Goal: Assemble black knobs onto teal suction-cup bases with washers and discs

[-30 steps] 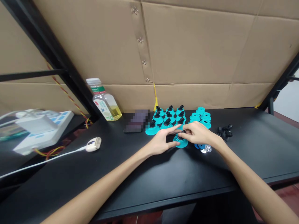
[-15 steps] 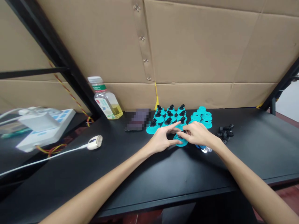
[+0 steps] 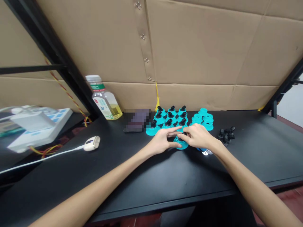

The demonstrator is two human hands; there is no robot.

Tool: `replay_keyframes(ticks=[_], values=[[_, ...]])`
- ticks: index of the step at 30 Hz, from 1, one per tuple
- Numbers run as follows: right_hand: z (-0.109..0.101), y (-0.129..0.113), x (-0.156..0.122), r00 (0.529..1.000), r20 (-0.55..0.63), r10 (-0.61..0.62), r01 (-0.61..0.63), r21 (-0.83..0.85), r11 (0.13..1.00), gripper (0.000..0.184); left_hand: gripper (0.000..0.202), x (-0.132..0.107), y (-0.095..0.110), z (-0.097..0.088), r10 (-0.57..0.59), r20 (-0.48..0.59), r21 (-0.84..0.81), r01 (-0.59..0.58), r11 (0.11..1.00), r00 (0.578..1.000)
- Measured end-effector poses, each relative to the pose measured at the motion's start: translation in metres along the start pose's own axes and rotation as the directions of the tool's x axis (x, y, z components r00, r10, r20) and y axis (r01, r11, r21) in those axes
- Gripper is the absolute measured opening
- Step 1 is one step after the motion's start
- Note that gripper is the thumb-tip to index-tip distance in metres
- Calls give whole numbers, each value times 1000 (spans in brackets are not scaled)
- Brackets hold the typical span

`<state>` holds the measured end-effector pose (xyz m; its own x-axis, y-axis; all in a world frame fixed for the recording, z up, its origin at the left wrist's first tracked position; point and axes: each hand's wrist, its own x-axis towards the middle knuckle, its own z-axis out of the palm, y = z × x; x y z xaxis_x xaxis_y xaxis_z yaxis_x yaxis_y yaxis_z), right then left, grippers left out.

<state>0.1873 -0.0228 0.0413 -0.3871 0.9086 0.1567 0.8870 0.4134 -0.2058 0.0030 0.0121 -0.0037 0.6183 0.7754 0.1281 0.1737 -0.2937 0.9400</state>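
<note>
One teal disc [image 3: 181,145] with black cap, mid-counter [image 3: 165,186], between left hand [image 3: 161,142] and right hand [image 3: 197,136], fingers against it; grip firmness cannot be told. Beside it: nine capped discs [image 3: 159,120], about six bare discs [image 3: 207,126], one pile of black parts [image 3: 226,135].

Single head cam, worn on person's head, looks fwd & down over black bench top [image 3: 151,186] at cardboard wall [image 3: 201,47]; fairly close, wide angle, left hand [image 3: 161,143] & right hand [image 3: 197,137] near centre.

a workshop, going by the black workbench [image 3: 180,179] and cardboard wall [image 3: 196,53].
</note>
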Motion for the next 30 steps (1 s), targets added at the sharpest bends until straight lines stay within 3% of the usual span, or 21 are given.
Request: replay_keyframes(ticks=[4,7,14,19,25,27,30], values=[[0,-2,1,999,-21,38,-40,-66,997,44,87,-1,-1,3,-20,-76,23,22,999,997],[-2,0,0,999,-31,20,-21,-30,999,44,90,-2,-1,2,8,-72,78,-3,997,997],[-4,4,-1,996,-58,-62,65,47,997,27,93,-2,3,2,-14,-72,78,19,997,997],[-1,1,0,998,-55,-37,38,8,999,33,92,-5,6,8,-28,-164,123,49,991,986],[-5,4,-3,996,-83,-29,40,133,990,33,91,-9,10,10,82,-120,120,-67,990,989],[-14,13,-5,991,-129,-17,39,175,984,42,91,-9,10,10,129,-152,98,-115,989,980],[-34,34,-4,956,-277,102,-41,216,975,52,83,-9,7,10,166,-196,119,-145,982,966]])
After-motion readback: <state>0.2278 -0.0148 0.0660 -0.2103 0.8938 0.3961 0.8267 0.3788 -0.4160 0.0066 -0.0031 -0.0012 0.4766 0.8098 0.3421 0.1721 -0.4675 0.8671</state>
